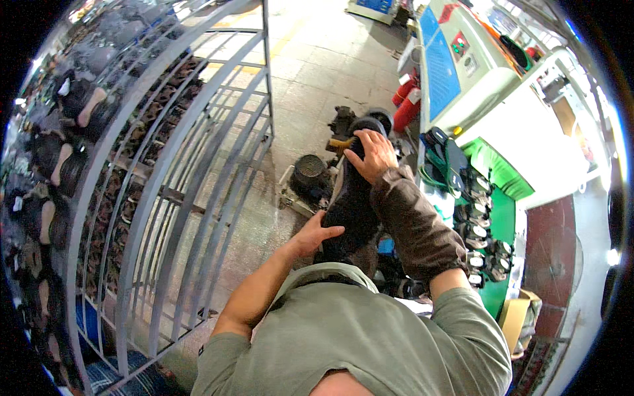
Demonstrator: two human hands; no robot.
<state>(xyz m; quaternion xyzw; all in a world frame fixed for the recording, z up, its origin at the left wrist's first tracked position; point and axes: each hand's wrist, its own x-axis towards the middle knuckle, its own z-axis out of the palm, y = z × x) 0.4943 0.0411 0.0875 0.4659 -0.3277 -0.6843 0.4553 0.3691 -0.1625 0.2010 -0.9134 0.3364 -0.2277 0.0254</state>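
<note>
A black boot (353, 208) is held out in front of my body, its far end pointing away from me. Along its left side runs a pale tan strip. My left hand (312, 236) grips the near left side, thumb lying across the dark upper. Farther out, my right hand (375, 156) presses over the far end with its fingers bent round it. Just beyond that hand stands a dark machine (342, 120) with a round part and a yellowish brush-like piece (340, 142). Whether the boot touches it I cannot tell. A brown sleeve cover (419, 221) wraps my right forearm.
A grey metal rack (165, 178) stands close on the left, with many dark shoes behind its bars. A black drum-shaped motor (310, 173) sits on the floor ahead. Red cylinders (407, 99) and a pale machine (462, 59) stand right, beside a green bench (503, 228) holding several shoes.
</note>
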